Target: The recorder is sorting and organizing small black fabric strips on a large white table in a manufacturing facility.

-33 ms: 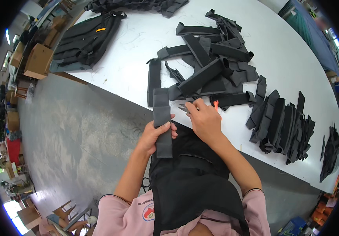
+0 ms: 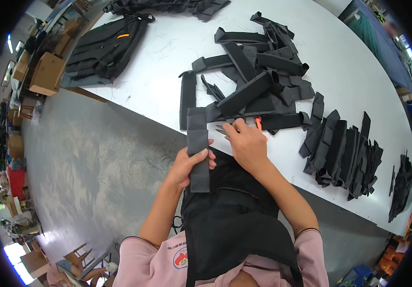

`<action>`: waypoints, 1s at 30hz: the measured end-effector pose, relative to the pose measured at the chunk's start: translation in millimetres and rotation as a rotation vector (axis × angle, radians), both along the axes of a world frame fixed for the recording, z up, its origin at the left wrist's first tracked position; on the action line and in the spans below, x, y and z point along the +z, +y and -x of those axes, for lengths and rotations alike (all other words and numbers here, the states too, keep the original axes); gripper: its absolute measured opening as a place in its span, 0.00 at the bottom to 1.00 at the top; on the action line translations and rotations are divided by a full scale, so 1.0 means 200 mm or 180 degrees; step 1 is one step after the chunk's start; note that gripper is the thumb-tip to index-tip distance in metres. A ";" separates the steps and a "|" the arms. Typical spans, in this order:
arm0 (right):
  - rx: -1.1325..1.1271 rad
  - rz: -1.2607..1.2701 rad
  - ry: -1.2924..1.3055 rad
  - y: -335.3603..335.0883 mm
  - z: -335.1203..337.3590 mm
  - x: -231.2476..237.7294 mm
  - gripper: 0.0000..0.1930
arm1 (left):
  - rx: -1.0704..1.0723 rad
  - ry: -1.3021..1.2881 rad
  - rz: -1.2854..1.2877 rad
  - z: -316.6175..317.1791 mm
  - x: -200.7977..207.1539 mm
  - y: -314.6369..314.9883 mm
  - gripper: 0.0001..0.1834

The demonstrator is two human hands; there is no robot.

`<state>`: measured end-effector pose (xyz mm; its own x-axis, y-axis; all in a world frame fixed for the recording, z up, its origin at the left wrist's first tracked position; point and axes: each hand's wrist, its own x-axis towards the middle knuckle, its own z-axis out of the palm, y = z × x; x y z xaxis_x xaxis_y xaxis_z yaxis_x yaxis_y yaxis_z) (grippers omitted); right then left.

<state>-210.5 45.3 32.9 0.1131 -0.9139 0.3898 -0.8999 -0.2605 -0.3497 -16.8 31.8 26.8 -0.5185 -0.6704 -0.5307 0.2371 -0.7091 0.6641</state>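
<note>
Hiding dk. blades (image 2: 222, 131) partly: R fingers (image 2: 240, 126)

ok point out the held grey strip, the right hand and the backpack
Grey strip (image 2: 197, 140): head view, its upper half.
Right hand (image 2: 249, 147): head view, back of the hand.
Backpack (image 2: 102, 51): head view, its upward-facing side.
</note>
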 end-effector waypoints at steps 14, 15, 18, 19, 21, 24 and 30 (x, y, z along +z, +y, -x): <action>-0.0764 -0.0760 -0.1540 0.27 0.10 -0.20 0.14 | 0.0432 -0.0781 0.0952 -0.09 0.04 -0.02 0.22; -0.0968 -0.1056 -0.2325 0.26 0.12 -0.22 0.13 | 0.0484 -0.1224 0.1572 -0.04 0.03 -0.09 0.23; -0.1189 -0.1224 -0.3386 0.15 0.13 -0.16 0.11 | -0.0030 -0.2530 0.2592 0.15 0.07 -0.33 0.25; -0.1130 -0.1412 -0.3965 0.12 0.12 -0.11 0.10 | -0.0178 -0.2756 0.2972 0.23 0.09 -0.40 0.25; -0.0999 -0.1606 -0.4819 0.10 0.12 -0.07 0.08 | -0.0528 -0.3173 0.3702 0.42 0.13 -0.53 0.25; -0.1146 -0.1716 -0.5204 0.15 0.09 -0.10 0.09 | -0.0839 -0.3353 0.4441 0.67 0.10 -0.63 0.28; -0.1320 -0.1940 -0.5137 0.30 0.08 -0.13 0.09 | -0.1733 -0.3933 0.4760 0.84 0.04 -0.66 0.30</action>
<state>-226.4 104.3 7.0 -0.2577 -0.8242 -0.5044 0.4377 0.3658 -0.8213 -184.3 -100.5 35.7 -0.6436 -0.7649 0.0273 -0.7270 0.6221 0.2907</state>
